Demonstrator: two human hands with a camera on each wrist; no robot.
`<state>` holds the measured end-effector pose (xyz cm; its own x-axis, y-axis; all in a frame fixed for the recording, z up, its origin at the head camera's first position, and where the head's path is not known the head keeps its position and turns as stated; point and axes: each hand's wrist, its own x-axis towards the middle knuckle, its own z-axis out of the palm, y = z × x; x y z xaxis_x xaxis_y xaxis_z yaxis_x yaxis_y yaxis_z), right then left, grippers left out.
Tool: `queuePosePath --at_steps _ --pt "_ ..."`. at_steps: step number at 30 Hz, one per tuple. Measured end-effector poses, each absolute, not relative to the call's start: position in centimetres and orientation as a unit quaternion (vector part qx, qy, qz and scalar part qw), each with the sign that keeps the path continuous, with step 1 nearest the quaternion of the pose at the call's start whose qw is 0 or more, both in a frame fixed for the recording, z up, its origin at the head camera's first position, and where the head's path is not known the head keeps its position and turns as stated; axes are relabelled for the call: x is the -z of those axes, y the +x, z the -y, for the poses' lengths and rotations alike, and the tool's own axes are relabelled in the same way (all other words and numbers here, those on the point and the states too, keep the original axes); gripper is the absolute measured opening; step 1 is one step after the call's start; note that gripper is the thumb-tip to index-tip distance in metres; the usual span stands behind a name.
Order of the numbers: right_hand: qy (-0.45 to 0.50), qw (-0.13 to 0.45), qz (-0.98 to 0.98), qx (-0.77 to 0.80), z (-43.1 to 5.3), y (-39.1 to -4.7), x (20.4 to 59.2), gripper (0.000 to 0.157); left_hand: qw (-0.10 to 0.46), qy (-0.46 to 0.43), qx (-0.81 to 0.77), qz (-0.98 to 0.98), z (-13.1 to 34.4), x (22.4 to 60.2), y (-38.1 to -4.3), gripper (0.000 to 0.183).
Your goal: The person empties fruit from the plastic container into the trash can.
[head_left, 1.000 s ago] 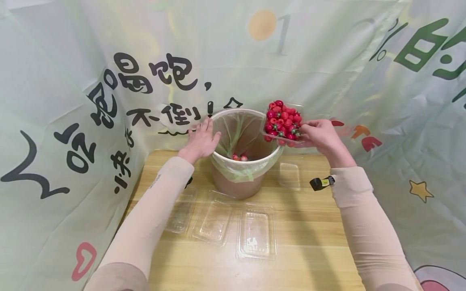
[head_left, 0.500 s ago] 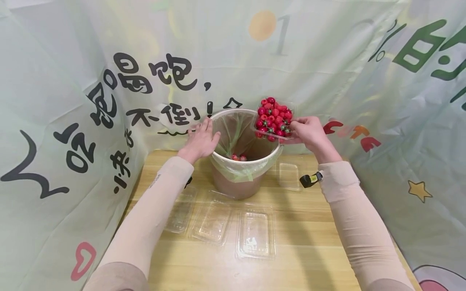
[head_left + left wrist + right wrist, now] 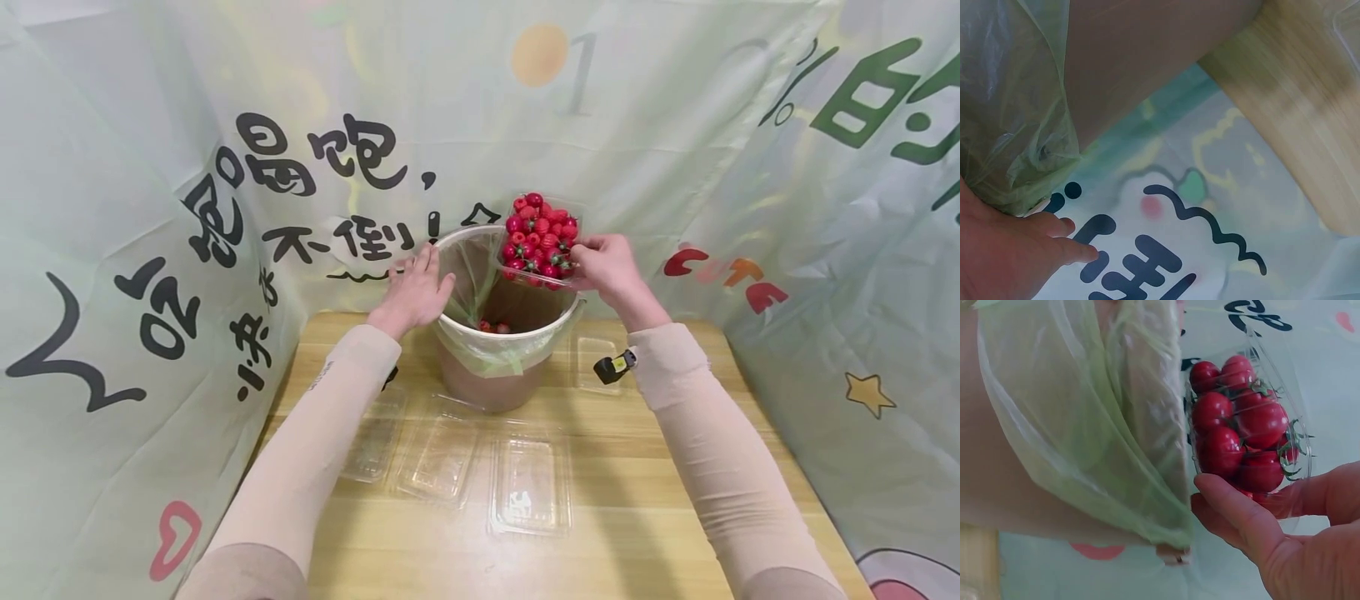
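Note:
In the head view, a lined trash bin (image 3: 491, 387) stands at the back of the table, a thin green bag (image 3: 468, 354) folded over its rim. My left hand (image 3: 414, 290) rests on the bin's left rim, fingers spread and extended. My right hand (image 3: 606, 268) grips the near right side of a clear plastic box (image 3: 536, 278), tilted over the bin's right part. Red cherry tomatoes (image 3: 1260, 422) and raspberries (image 3: 551, 240) fill the box. A few red and pale fruits (image 3: 493, 327) lie inside the bin. The right wrist view shows the box just beyond the bin's edge.
Three clear plastic boxes, a left one (image 3: 372, 442), a middle one (image 3: 437, 462) and a right one (image 3: 531, 483), lie before the bin. Another clear box (image 3: 597, 358) lies to its right. Printed cloth (image 3: 637, 108) encloses the wooden table (image 3: 630, 517) behind and at both sides.
My right hand has carried the fruit box leftward, from beside the bin's right rim to over its opening. The left hand has stayed on the rim.

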<state>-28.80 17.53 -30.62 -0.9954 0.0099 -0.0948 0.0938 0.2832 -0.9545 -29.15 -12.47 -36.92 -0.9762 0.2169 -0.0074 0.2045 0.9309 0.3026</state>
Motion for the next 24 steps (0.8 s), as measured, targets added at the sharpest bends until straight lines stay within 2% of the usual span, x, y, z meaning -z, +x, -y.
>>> queuePosePath --at_steps 24 --pt "0.04 -0.079 -0.812 0.577 -14.8 -29.6 32.7 0.038 0.02 0.104 -0.154 -0.982 12.5 37.1 -29.2 0.077"
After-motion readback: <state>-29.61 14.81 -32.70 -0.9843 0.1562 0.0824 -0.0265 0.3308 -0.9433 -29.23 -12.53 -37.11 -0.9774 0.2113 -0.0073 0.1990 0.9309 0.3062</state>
